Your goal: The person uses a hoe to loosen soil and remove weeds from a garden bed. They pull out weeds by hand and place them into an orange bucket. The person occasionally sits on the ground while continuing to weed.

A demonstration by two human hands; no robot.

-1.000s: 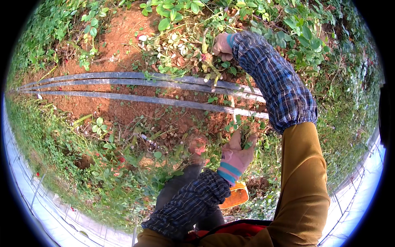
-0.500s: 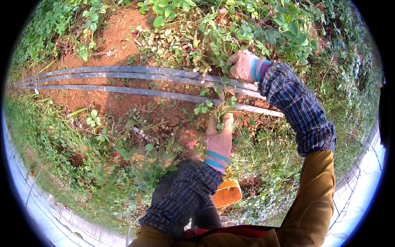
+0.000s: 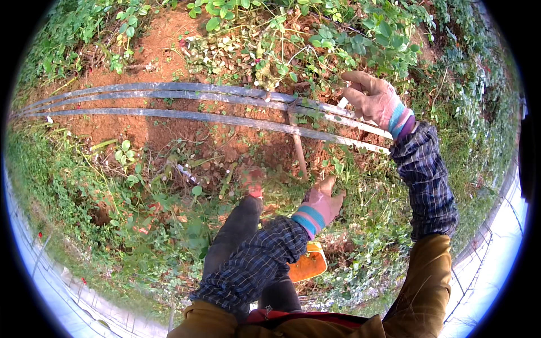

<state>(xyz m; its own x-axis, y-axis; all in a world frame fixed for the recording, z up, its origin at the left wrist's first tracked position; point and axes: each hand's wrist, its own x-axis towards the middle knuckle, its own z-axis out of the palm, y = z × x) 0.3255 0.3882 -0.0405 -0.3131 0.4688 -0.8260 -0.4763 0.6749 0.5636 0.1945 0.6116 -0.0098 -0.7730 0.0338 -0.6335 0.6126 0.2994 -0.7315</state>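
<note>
My left hand [image 3: 323, 204], in a pink glove with a blue-striped cuff, is low over the weeds with thumb and fingers apart. Just ahead of it a brown wooden stick, like a tool handle [image 3: 298, 147], slants across the reddish soil by the drip tapes [image 3: 220, 127]. Nothing shows in that hand, though its palm side is partly hidden. My right hand [image 3: 372, 100], gloved alike, is beyond the tapes' right part, fingers loosely bent and spread. A small white patch by its fingertips is too unclear to name.
Leafy green plants [image 3: 383, 36] grow along the far side, with dry cut leaves [image 3: 225, 53] on the bare soil [image 3: 163, 42]. An orange container [image 3: 309, 263] stands near my legs. Low weeds cover the left and right; whitish sheeting [image 3: 490, 270] borders the rim.
Both hands have moved right; the left also came nearer to me and let go of the weeds. My right hand has opened. The wooden stick now shows plainly.
</note>
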